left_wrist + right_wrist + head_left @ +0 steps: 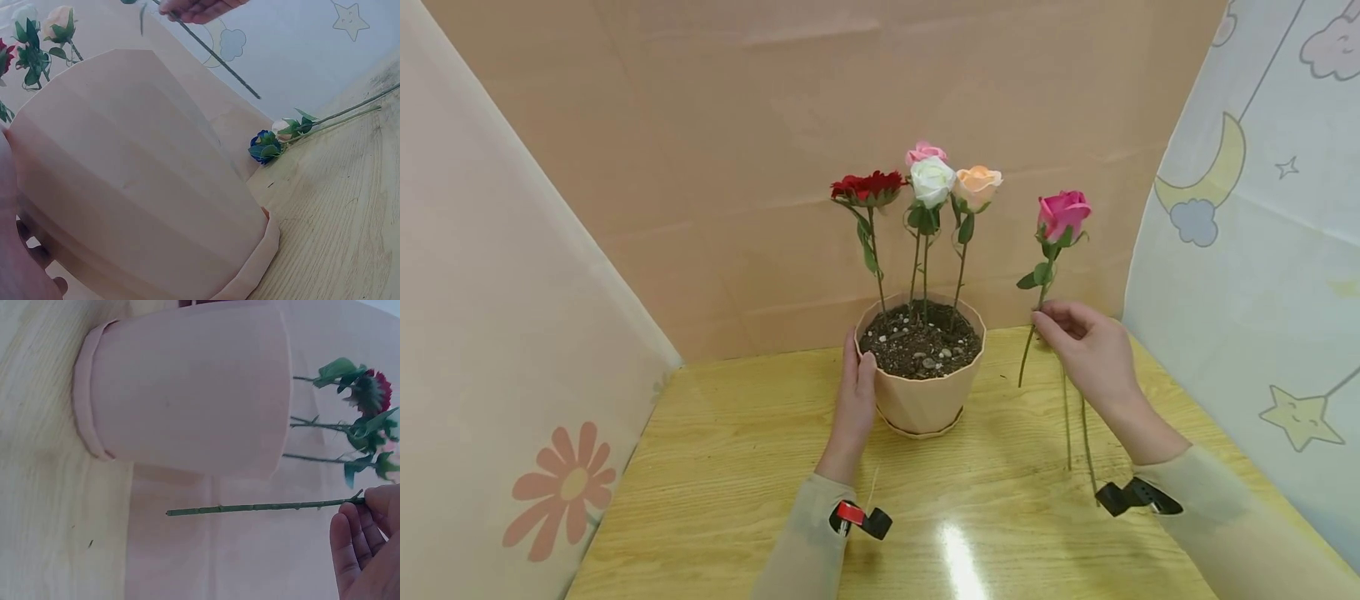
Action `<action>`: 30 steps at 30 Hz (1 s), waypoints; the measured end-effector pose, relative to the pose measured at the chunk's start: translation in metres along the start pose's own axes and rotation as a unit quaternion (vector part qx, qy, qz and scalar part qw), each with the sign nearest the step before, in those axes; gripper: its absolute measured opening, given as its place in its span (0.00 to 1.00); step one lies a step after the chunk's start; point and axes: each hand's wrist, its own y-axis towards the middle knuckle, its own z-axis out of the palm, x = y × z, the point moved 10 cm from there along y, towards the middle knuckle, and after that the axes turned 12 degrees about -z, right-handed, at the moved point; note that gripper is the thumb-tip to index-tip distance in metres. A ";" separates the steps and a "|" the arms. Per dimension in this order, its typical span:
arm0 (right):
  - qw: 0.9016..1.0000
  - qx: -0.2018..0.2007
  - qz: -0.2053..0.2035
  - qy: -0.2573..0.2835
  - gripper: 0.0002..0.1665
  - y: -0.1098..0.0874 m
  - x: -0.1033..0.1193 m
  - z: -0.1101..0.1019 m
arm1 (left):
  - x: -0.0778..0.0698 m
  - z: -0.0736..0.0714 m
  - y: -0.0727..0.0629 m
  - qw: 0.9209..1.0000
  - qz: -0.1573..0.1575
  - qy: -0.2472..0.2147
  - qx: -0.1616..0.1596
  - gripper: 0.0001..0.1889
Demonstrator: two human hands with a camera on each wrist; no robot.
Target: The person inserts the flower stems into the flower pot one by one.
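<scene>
A pale peach flowerpot [925, 400] filled with dark soil stands on its saucer. Planted in it are a red flower [868, 188], a white rose [932, 181], a peach rose [978, 187] and a light pink rose [926, 152] behind. My left hand [854, 400] rests against the pot's left side, its thumb near the rim. To the right of the pot, my right hand [1093, 350] pinches the stem of a bright pink rose [1063, 217] between thumb and fingers. The bare lower stem [250, 508] hangs free beside the pot in the right wrist view.
More cut flowers lie on the wooden table [737, 467] at the right, a blue one [265, 147] and a pale rose [286, 128] among them; their stems [1086, 442] run below my right hand. A peach backdrop [737, 167] stands behind, with patterned white sheets on both sides.
</scene>
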 end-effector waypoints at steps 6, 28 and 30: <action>0.997 -0.016 -0.027 0.071 0.15 0.014 0.031 0.005 | -0.002 0.000 0.000 1.000 0.000 0.002 -0.002 0.34; 0.989 -0.012 -0.102 0.104 0.14 0.057 0.116 0.051 | 0.000 0.001 0.003 1.000 0.002 0.003 0.001 0.35; 0.988 -0.004 -0.106 0.111 0.14 0.060 0.117 0.062 | 0.001 0.001 0.003 1.000 -0.001 0.005 -0.001 0.35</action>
